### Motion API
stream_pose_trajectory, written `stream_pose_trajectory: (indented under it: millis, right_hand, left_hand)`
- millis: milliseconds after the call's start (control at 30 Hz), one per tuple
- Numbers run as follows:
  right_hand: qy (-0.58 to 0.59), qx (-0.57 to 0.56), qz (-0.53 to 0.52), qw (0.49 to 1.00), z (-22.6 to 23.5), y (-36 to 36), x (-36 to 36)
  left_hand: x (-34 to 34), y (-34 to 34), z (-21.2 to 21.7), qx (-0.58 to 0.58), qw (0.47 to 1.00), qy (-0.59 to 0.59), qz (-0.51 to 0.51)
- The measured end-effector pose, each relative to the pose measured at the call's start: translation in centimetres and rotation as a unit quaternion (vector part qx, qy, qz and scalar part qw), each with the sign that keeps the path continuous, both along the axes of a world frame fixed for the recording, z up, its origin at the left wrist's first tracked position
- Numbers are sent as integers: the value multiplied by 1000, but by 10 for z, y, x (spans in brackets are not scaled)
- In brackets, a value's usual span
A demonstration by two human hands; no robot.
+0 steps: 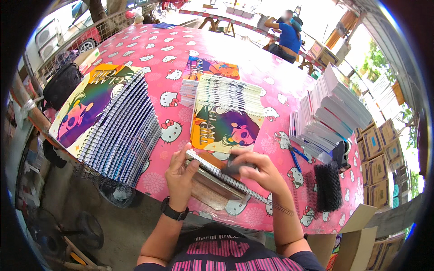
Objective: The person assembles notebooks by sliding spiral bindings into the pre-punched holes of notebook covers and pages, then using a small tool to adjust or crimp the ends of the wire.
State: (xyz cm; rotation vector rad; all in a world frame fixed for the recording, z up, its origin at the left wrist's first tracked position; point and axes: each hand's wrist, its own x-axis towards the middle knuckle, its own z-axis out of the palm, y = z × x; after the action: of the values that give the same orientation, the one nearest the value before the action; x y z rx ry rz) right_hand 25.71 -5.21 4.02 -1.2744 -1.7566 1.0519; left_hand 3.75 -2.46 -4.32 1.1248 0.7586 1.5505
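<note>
My left hand (180, 174) grips the left end of a notebook (202, 163), thumb on the near side. A thin spiral coil (253, 192) runs along the notebook's edge, and its loose tail sticks out past the right end near my right forearm. Curled over the middle of that edge, my right hand (261, 169) is closed about a dark thing (233, 166), too blurred to name. Under the notebook a brown wooden piece (210, 194) shows at the table's near edge. Just beyond lies a pile of spiral notebooks (228, 124) with colourful illustrated covers.
A tall stack of spiral-bound notebooks (124, 131) stands left. Stacks of white-edged pages (330, 110), blue-handled tools (296, 158) and black coils (328, 187) lie right on the pink table cover (156, 99). An open carton (357, 244) is low right. A person (289, 38) is farther back.
</note>
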Motion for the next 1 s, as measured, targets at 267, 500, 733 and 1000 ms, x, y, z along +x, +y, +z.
stream_pose_trajectory:
  millis: [267, 500, 733, 1000]
  right_hand:
    - [-92, 37, -47, 994, -1, 18, -10]
    - [-95, 46, -40, 994, 2, 29, -17]
    - [19, 4, 35, 999, 4, 38, -24]
    - [64, 65, -57, 994, -28, 17, -10]
  left_hand:
    - [-8, 7, 6, -39, 998, -31, -37]
    - [-5, 9, 6, -8, 999, -31, -24]
    - [-9, 10, 3, -16, 999, -23, -28]
    - [-14, 9, 3, -20, 998, -15, -57]
